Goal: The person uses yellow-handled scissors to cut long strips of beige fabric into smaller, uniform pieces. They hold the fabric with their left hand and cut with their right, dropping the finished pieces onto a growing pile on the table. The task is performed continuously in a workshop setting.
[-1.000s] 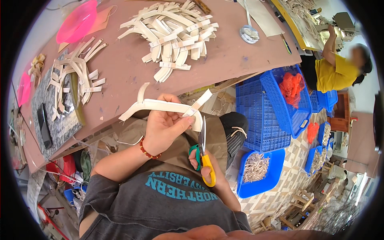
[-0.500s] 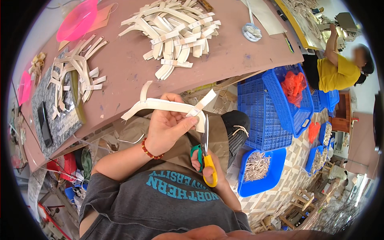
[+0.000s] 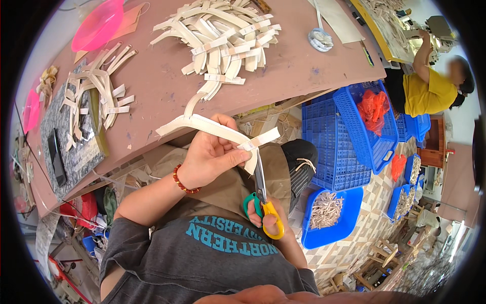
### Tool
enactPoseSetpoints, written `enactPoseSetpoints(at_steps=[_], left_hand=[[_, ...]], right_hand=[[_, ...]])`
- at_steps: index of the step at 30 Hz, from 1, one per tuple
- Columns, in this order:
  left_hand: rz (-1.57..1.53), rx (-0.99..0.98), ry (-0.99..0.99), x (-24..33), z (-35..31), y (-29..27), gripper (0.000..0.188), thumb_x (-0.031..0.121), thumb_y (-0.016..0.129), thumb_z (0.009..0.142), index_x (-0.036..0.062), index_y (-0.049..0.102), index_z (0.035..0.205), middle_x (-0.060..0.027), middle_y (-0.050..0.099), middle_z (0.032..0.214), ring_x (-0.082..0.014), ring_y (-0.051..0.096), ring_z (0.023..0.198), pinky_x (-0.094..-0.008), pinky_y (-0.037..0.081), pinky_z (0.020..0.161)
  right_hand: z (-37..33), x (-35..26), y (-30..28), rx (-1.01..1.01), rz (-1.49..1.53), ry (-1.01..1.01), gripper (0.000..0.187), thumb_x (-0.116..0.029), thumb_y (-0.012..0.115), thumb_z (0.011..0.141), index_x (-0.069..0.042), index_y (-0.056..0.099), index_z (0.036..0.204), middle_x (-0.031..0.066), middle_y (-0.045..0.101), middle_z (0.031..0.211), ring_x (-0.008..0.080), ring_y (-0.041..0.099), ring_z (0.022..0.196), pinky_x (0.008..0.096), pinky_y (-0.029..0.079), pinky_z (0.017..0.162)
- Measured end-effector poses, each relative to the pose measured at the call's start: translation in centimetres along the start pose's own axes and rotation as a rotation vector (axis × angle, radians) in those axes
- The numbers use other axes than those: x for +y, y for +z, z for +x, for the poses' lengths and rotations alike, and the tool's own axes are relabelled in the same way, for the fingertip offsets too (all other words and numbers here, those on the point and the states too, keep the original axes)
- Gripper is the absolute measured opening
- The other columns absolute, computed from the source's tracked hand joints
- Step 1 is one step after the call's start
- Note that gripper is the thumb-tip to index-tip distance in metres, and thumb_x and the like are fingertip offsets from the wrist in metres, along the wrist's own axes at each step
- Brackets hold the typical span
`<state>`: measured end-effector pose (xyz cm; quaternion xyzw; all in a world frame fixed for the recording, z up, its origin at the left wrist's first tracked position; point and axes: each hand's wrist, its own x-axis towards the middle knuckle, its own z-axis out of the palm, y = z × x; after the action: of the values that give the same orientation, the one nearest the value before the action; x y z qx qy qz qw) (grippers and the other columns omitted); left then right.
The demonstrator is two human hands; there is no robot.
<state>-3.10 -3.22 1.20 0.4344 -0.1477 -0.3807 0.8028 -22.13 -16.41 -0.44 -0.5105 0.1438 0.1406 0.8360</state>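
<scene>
Here, seated at a long reddish-brown worktable (image 3: 167,96), a person trims a pale cream strip of flat woven material (image 3: 202,124), held in the air just below the table's near edge and above the lap. The strip's long axis runs roughly left to right, its left end pointing up toward the table and its right end, bound with a lighter tape tab, pointing toward the blue plastic crates (image 3: 349,137). The left hand (image 3: 212,154), a red bead bracelet (image 3: 183,183) at its wrist, has its fingers closed round the strip near the right end, thumb pressing it from below. The right hand (image 3: 266,215) has its fingers threaded through the loops of a pair of scissors with green and yellow handles (image 3: 260,200); the blades point straight up, meeting the strip at the taped end, though whether they are parted cannot be made out.

On the table lie a large heap of similar cream strips (image 3: 223,35), a smaller pile (image 3: 98,86) on the left, a pink plastic bowl (image 3: 96,25) and a dark phone (image 3: 55,157). The floor is patterned tile (image 3: 374,202), with a shallow blue tray of pale offcuts (image 3: 329,210). At the upper right, another worker in a yellow shirt (image 3: 430,91) sits at a separate bench.
</scene>
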Motion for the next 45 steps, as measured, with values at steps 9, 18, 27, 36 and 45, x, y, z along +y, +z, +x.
enactPoseSetpoints(at_steps=[9, 18, 27, 36, 45], left_hand=[[0.159, -0.152, -0.162, 1.7, 0.6, -0.7, 0.037, -0.005, 0.066, 0.078, 0.0076, 0.039, 0.1, -0.0045, 0.061, 0.084, -0.0078, 0.059, 0.072, -0.0202, 0.047, 0.058], [0.149, -0.239, -0.205, 2.2, 1.2, -1.0, 0.03, -0.002, 0.064, 0.081, 0.0054, 0.043, 0.101, -0.0023, 0.059, 0.083, -0.0072, 0.058, 0.074, -0.0199, 0.048, 0.061], [0.157, -0.296, -0.236, 2.4, 1.1, -1.4, 0.022, 0.0, 0.063, 0.083, 0.0041, 0.049, 0.1, -0.0003, 0.056, 0.088, -0.0052, 0.056, 0.079, -0.0202, 0.047, 0.069], [0.22, -0.327, -0.274, 3.0, 1.2, -1.2, 0.024, -0.003, 0.062, 0.082, 0.0037, 0.048, 0.1, -0.0011, 0.056, 0.088, -0.0052, 0.057, 0.08, -0.0205, 0.048, 0.068], [0.305, -0.415, -0.354, 3.3, 1.7, -1.5, 0.026, -0.002, 0.066, 0.079, 0.0037, 0.046, 0.096, -0.0014, 0.056, 0.087, -0.0046, 0.056, 0.079, -0.0192, 0.047, 0.065]], right_hand=[[-0.7, 0.0, -0.7, 0.042, -0.157, 0.009, 0.034, -0.035, 0.062, 0.083, -0.003, 0.052, 0.083, 0.0001, 0.047, 0.074, 0.0076, 0.043, 0.065, 0.0223, 0.035, 0.058], [-1.0, 0.3, -0.8, 0.031, -0.157, 0.009, 0.028, -0.029, 0.061, 0.085, -0.002, 0.052, 0.082, 0.0011, 0.049, 0.076, 0.0092, 0.044, 0.066, 0.0232, 0.036, 0.06], [-0.5, -0.1, -0.3, 0.031, -0.155, -0.008, 0.043, -0.044, 0.065, 0.082, -0.003, 0.052, 0.082, 0.0004, 0.047, 0.076, 0.0085, 0.043, 0.067, 0.0226, 0.034, 0.058], [-0.9, 0.4, -0.8, 0.018, -0.201, 0.004, 0.047, -0.049, 0.064, 0.081, -0.004, 0.052, 0.082, 0.0008, 0.047, 0.074, 0.009, 0.043, 0.063, 0.0228, 0.034, 0.056], [-0.7, 0.5, -0.5, 0.019, -0.225, 0.001, 0.038, -0.04, 0.063, 0.083, -0.004, 0.052, 0.082, 0.0015, 0.048, 0.075, 0.0098, 0.045, 0.064, 0.0239, 0.036, 0.057]])
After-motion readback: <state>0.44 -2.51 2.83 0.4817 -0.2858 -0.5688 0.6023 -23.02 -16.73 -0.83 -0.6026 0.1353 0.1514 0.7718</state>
